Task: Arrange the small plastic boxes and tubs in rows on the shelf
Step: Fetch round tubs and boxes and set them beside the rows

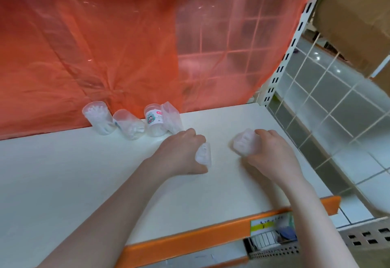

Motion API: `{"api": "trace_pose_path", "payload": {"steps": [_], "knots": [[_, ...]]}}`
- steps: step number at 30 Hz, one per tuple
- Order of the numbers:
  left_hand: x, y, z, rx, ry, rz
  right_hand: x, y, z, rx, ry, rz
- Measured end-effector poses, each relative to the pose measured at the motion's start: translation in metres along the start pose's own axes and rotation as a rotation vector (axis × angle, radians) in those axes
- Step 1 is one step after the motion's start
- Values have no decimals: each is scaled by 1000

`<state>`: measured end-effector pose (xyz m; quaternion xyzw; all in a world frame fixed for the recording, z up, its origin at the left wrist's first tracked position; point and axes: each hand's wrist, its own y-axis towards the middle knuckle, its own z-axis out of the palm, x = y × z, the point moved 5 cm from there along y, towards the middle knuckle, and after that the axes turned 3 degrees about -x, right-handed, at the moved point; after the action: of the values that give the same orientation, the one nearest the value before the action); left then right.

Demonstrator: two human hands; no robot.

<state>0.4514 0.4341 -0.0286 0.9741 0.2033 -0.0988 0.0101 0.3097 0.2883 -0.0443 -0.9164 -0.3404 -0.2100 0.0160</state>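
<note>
Several clear plastic tubs of white cotton swabs stand in a loose row at the back of the white shelf [84, 183]: one at the far left [98, 118], a second [128, 124], a labelled one [153, 120], and a tilted one [172, 118] leaning against it. My left hand [181, 151] grips another small clear tub [203, 155] just in front of that row. My right hand [272, 154] grips a further clear tub [245, 144] a little to the right, over the shelf.
A translucent orange plastic sheet [105, 46] hangs behind the shelf over a wire grid. An orange price rail [190, 240] with a label edges the shelf front. A perforated white upright [287, 57] stands at the right, with tiled floor beyond.
</note>
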Motion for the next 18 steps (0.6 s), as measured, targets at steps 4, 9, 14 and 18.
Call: {"api": "trace_pose_path", "payload": {"steps": [4, 9, 14, 18], "knots": [[28, -39, -23, -70, 11, -63, 42, -19, -2, -6, -6, -119], [84, -119, -49, -137, 33, -183, 120, -61, 6, -30, 28, -298], [153, -243, -67, -187, 75, -327, 223, -131, 31, 30, 58, -452], [209, -360, -72, -201, 92, -442, 309, -209, 62, 44, 120, -549]]}}
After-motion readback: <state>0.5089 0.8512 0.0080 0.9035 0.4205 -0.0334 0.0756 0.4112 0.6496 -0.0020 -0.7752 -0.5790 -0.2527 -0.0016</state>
